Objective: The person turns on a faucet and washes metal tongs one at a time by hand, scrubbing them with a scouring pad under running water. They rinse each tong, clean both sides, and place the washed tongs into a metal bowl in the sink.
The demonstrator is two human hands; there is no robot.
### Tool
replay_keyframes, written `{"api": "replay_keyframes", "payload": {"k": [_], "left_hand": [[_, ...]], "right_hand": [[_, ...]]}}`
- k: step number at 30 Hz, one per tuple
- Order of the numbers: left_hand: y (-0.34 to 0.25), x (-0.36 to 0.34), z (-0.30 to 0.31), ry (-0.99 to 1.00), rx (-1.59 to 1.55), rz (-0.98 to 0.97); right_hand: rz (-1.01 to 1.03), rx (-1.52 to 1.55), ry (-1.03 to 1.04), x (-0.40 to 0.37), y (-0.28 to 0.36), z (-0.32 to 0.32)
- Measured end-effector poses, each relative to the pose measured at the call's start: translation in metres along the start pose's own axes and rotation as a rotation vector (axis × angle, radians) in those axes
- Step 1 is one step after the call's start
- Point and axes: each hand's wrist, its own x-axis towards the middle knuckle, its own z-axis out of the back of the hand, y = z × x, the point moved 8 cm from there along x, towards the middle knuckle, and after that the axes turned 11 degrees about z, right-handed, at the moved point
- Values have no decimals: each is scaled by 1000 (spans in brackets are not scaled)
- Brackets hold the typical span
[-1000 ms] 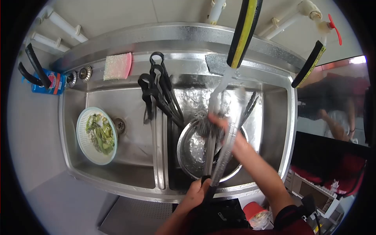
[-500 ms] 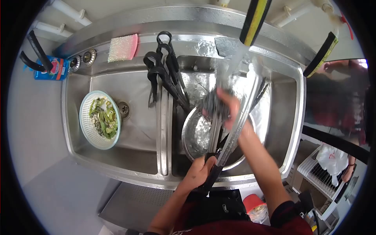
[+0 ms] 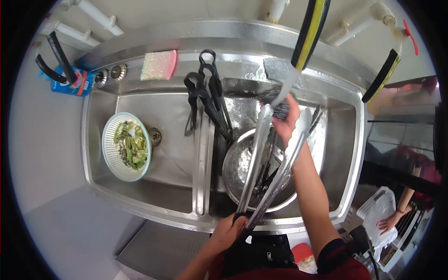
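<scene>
Near the front edge of the sink, my left hand (image 3: 227, 233) is wrapped round the dark handle end of a pair of long metal tongs (image 3: 254, 163). The tongs' two arms spread apart, scalloped tips pointing away from me. My right hand (image 3: 288, 120) grips a dark wire scouring pad (image 3: 281, 109) beside the tips, under a hose (image 3: 287, 87) with water running from it. Below the tongs, a round metal bowl (image 3: 225, 175) holds water and dark-handled utensils, partly hidden. More black-handled tongs (image 3: 205, 93) lean over the sink divider.
In the left basin (image 3: 175, 158) stands a pale colander (image 3: 110, 156) with green vegetable scraps. A pink-edged sponge (image 3: 158, 65), drain strainers (image 3: 118, 72) and a blue bottle (image 3: 70, 84) line the back ledge. At right, another person's hand (image 3: 389, 222) rests on white plastic (image 3: 378, 207).
My right hand and the scouring pad have moved away from me, up to the tongs' tips. The tongs' arms are wider apart. At right, the other person's hand has shifted onto the white plastic.
</scene>
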Motion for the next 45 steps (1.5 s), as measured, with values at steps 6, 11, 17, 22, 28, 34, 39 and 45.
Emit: {"api": "replay_keyframes", "payload": {"k": [6,11,17,22,28,34,39,45], "left_hand": [[1,-12,21,-188,-59,49],[-37,-16,2,-268,162,-304],[-50,-18,-23,-268,79,-595],[-47,-9,-36,-42,-125,-496],[-13,15,-38,-53,-537,-90],[-4,34,-35,-7,-210,-17],[-30,41,-6,-28,21,-70],[-11,48,-18,166,-157,105]], "right_hand": [[-441,706,-134,-104,-10,-38],[-529,814,-377,-129,-21,-28],[-486,792,-332,-120,-9,-26],[-516,795,-332,-124,-24,-19],[-615,749,-412,-132,-43,-17],[-475,532,-64,-120,-30,-28],[-447,234,-34,-124,-25,-13],[-665,-32,-15,-137,-34,-9]]}}
